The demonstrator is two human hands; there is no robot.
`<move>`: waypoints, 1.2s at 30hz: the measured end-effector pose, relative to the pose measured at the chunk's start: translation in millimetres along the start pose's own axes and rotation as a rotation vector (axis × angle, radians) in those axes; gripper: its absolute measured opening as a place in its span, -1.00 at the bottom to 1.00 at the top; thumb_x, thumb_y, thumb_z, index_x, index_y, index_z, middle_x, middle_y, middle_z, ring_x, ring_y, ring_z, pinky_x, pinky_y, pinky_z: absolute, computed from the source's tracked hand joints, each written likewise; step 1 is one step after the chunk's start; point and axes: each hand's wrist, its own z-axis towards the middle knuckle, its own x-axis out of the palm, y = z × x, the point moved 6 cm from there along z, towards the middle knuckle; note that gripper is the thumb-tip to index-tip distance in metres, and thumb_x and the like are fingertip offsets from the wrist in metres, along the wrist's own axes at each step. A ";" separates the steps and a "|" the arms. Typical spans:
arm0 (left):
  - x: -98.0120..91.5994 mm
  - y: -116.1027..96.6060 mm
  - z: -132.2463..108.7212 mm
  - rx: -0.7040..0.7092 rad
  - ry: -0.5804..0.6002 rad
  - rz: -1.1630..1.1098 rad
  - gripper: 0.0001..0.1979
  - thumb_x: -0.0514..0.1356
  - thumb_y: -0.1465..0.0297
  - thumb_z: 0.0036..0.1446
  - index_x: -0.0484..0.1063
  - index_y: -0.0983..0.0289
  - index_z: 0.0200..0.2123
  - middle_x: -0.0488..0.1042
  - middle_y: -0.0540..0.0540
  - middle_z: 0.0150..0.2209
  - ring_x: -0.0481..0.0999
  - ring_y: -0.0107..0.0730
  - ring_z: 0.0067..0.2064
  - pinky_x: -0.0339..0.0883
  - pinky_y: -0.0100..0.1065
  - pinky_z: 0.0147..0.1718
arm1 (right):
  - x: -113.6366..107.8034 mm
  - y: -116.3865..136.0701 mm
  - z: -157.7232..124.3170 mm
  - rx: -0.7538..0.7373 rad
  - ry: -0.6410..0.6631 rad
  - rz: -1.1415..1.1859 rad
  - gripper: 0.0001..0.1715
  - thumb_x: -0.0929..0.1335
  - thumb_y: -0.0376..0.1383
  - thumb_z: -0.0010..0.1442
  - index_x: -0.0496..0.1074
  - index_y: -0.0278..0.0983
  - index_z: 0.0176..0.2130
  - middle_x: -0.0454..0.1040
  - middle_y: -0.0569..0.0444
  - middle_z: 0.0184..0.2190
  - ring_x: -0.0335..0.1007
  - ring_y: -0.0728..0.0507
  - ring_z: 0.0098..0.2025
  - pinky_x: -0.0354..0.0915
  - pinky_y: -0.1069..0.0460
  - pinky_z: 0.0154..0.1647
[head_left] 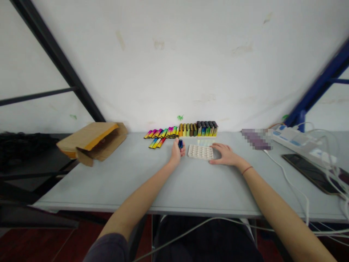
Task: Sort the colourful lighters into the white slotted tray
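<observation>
My left hand (177, 150) is closed around a dark blue lighter (180, 144), held upright just left of a white tray (200, 152). Rows of round hollows cover the tray, which lies on the table. My right hand (225, 154) spans the tray's right end, thumb at the near corner and fingers at the far one. Behind the tray stand upright lighters with black tops (207, 128) in close rows. Yellow and orange lighters (187, 129) stand beside them. Several multicoloured lighters (160, 134) lie flat farther left.
An open brown cardboard box (92, 140) rests at the table's left. On the right are a blurred purple object (256, 139), a dark phone (311, 171) and a white power strip (300, 143) with tangled cables. A wall (174, 72) rises behind the table.
</observation>
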 end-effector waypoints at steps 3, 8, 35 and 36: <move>13.0 -10.8 -4.4 0.202 0.091 0.142 -0.75 0.09 0.14 0.35 0.30 0.20 -0.24 0.28 -0.12 -0.58 0.27 -0.50 -0.56 0.23 -0.47 -0.48 | -0.1 -2.2 1.2 -0.005 0.000 0.021 -0.01 0.52 0.21 0.01 0.44 -0.16 0.29 0.30 -0.23 0.40 0.13 -0.52 0.45 -0.01 -0.42 0.45; 54.1 -26.9 -8.9 0.499 0.317 0.480 -0.78 0.19 0.23 0.32 0.47 0.24 -0.11 0.54 0.15 -0.14 0.54 -0.29 -0.06 0.42 -0.31 -0.01 | -1.0 -0.4 2.3 0.001 -0.004 0.037 -0.02 0.53 0.20 0.03 0.44 -0.18 0.28 0.29 -0.27 0.40 0.14 -0.51 0.45 -0.01 -0.44 0.44; 77.5 -28.1 8.8 0.727 0.341 1.266 -0.59 0.17 0.31 0.37 0.46 0.23 0.23 0.62 0.18 0.05 0.58 -0.15 0.09 0.37 -0.20 0.15 | 1.6 -2.6 4.7 -0.015 -0.017 0.023 0.02 0.52 0.22 0.03 0.42 -0.19 0.31 0.30 -0.24 0.40 0.17 -0.52 0.43 0.01 -0.41 0.44; 61.5 -36.9 9.4 0.693 0.255 1.315 -0.65 0.11 0.31 0.41 0.52 0.25 0.15 0.63 0.20 0.02 0.59 -0.15 0.06 0.39 -0.22 0.11 | 1.4 -2.3 4.6 -0.015 -0.015 0.021 0.02 0.52 0.22 0.03 0.42 -0.19 0.32 0.30 -0.23 0.40 0.16 -0.51 0.43 0.01 -0.40 0.44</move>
